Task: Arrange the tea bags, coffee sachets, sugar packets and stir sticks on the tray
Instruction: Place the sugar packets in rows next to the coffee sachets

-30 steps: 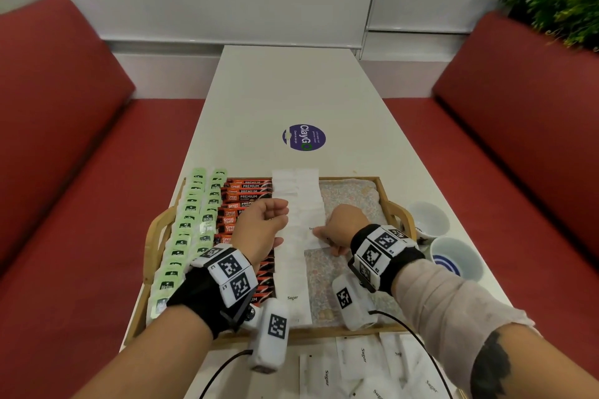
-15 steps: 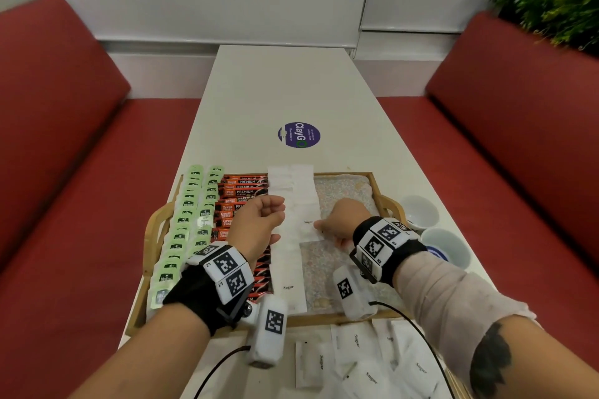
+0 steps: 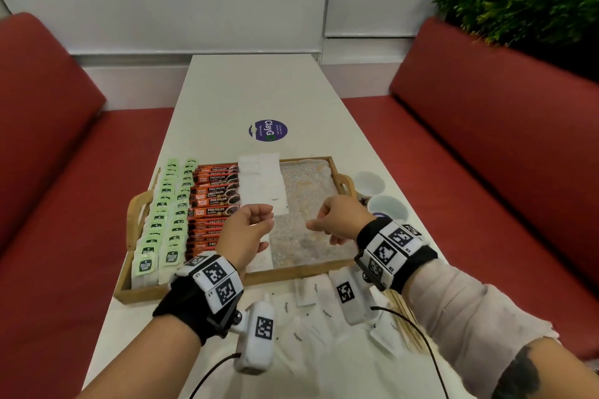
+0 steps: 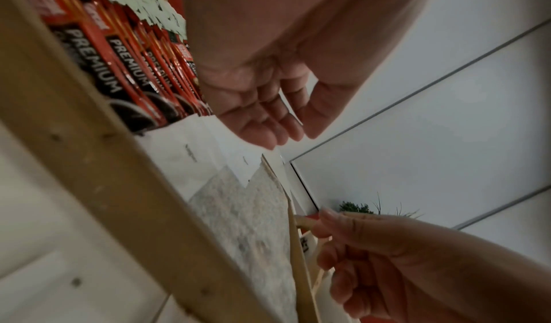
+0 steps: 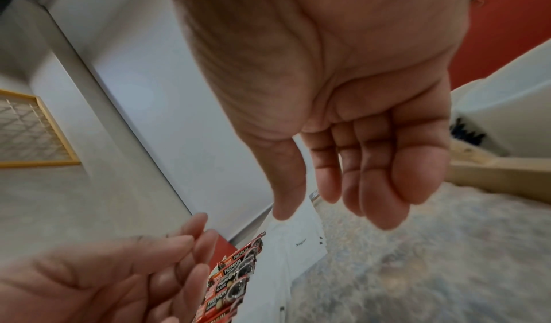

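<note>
Both empty: left hand (image 3: 246, 233) and right hand (image 3: 337, 220) hovering over the tray (image 3: 291, 272), fingers loosely curled. Below and between them, sugar packets (image 3: 262, 181) in a row beside coffee sachets (image 3: 215, 201); loose packets (image 3: 304, 321) nearer the wrists, off the tray.

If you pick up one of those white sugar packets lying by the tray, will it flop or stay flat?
A loose sugar packet looks like thin paper, so it would probably bend a little and feel light. The packets in the pile lie flat and overlapping, so they likely slide easily when pushed. Flat ones won't roll.
</note>
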{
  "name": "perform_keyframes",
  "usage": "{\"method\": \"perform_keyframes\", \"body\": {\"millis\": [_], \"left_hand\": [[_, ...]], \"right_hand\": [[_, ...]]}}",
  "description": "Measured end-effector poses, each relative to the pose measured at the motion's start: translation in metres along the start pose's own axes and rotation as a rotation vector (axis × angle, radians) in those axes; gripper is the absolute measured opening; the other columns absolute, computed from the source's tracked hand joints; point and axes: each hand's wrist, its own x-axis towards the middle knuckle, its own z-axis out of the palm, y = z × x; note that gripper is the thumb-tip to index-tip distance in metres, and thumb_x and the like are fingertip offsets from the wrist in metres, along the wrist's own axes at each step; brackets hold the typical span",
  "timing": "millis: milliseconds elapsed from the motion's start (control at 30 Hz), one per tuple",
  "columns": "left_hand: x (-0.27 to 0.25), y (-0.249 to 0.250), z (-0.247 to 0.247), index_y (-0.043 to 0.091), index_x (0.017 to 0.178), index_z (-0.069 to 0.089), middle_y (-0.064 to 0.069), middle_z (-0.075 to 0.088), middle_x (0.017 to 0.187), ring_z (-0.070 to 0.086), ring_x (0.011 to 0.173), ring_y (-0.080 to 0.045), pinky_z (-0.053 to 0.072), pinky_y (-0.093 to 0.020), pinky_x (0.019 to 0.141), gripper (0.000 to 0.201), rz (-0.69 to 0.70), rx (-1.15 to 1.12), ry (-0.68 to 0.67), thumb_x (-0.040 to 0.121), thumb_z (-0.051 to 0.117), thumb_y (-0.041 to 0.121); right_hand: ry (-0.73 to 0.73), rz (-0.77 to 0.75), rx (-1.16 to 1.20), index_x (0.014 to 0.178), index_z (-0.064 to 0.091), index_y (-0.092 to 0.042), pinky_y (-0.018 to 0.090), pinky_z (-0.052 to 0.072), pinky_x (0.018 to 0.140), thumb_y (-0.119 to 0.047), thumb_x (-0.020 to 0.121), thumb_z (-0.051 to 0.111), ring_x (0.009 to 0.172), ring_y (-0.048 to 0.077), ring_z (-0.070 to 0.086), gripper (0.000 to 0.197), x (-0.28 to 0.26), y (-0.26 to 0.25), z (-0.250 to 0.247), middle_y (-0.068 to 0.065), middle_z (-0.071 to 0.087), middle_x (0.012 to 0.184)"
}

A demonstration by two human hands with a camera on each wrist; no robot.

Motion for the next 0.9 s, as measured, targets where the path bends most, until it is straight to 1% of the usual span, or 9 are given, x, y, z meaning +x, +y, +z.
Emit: {"method": "perform_keyframes", "body": {"millis": [167,300,367,467,567,633,733,800,900], "left_hand": [[-0.027,-0.015,0.019,0.018,0.098,0.061,0.003,0.062,0.094,0.058,0.082,-0.009,0.048,-0.023,0.061,0.017,0.028,0.132,-0.047,0.089,0.06,0.003],[-0.042,-0.032,0.028,0.017,0.096,0.061,0.004,0.062,0.091,0.058,0.079,-0.011,0.043,-0.017,0.063,0.021,0.023,0.3,-0.138,0.082,0.067,0.003],[-0.048,-0.038,0.031,0.021,0.091,0.059,0.006,0.062,0.088,0.058,0.077,-0.009,0.043,-0.016,0.063,0.023,-0.004,0.396,-0.189,0.081,0.069,0.003],[-0.052,-0.045,0.034,0.027,0.083,0.056,0.008,0.061,0.087,0.06,0.084,-0.013,0.048,-0.022,0.072,0.028,-0.012,0.546,-0.212,0.077,0.073,0.006],[-0.057,-0.046,0.035,0.026,0.089,0.057,0.01,0.059,0.09,0.058,0.085,-0.009,0.043,-0.013,0.067,0.029,-0.015,0.711,-0.219,0.075,0.076,0.009],[-0.058,-0.046,0.035,0.024,0.094,0.058,0.008,0.06,0.095,0.057,0.085,-0.008,0.04,-0.01,0.064,0.033,-0.039,0.778,-0.231,0.072,0.079,0.013],[-0.061,-0.046,0.034,0.023,0.098,0.058,0.008,0.058,0.093,0.056,0.086,-0.009,0.046,-0.018,0.072,0.043,-0.12,0.923,-0.282,0.065,0.086,0.022],[-0.062,-0.047,0.034,0.023,0.101,0.057,0.006,0.058,0.097,0.057,0.09,-0.013,0.049,-0.025,0.081,0.051,-0.151,1.032,-0.31,0.061,0.088,0.028],[-0.065,-0.052,0.038,0.023,0.109,0.055,0.004,0.06,0.107,0.059,0.098,-0.015,0.049,-0.027,0.085,0.057,-0.158,1.17,-0.336,0.062,0.087,0.031]], "right_hand": [[-0.013,-0.009,-0.018,0.088,0.061,-0.011,0.034,0.056,0.076,-0.033,0.085,0.07,0.073,0.019,0.065,0.024,-0.036,0.019,0.008,0.007,0.07,0.084],[-0.05,0.012,-0.013,0.084,0.058,-0.012,0.03,0.052,0.063,-0.027,0.081,0.074,0.061,0.017,0.061,0.022,-0.055,0.037,0.023,0.005,0.066,0.077],[-0.074,0.017,-0.047,0.085,0.058,-0.012,0.031,0.051,0.064,-0.027,0.079,0.076,0.063,0.018,0.061,0.024,-0.06,0.044,0.032,0.005,0.066,0.077],[-0.094,0.018,-0.156,0.094,0.063,-0.008,0.031,0.051,0.067,-0.033,0.078,0.076,0.069,0.02,0.061,0.032,-0.064,0.051,0.042,0.008,0.069,0.085],[-0.076,0.019,-0.186,0.096,0.062,-0.009,0.03,0.048,0.068,-0.034,0.075,0.078,0.074,0.019,0.058,0.036,-0.064,0.054,0.049,0.007,0.068,0.093],[-0.063,0.019,-0.22,0.086,0.059,-0.013,0.029,0.046,0.065,-0.036,0.073,0.08,0.074,0.019,0.057,0.034,-0.062,0.055,0.054,0.004,0.065,0.087],[-0.055,0.029,-0.289,0.064,0.046,-0.016,0.024,0.034,0.05,-0.037,0.072,0.08,0.064,0.015,0.049,0.041,-0.062,0.056,0.06,-0.002,0.051,0.067],[-0.058,0.039,-0.331,0.065,0.044,-0.016,0.025,0.037,0.054,-0.04,0.073,0.079,0.069,0.016,0.051,0.043,-0.064,0.057,0.063,-0.002,0.051,0.07],[-0.075,0.048,-0.365,0.073,0.049,-0.015,0.028,0.042,0.067,-0.042,0.074,0.077,0.078,0.018,0.054,0.04,-0.066,0.057,0.068,0.0,0.056,0.081]]}}
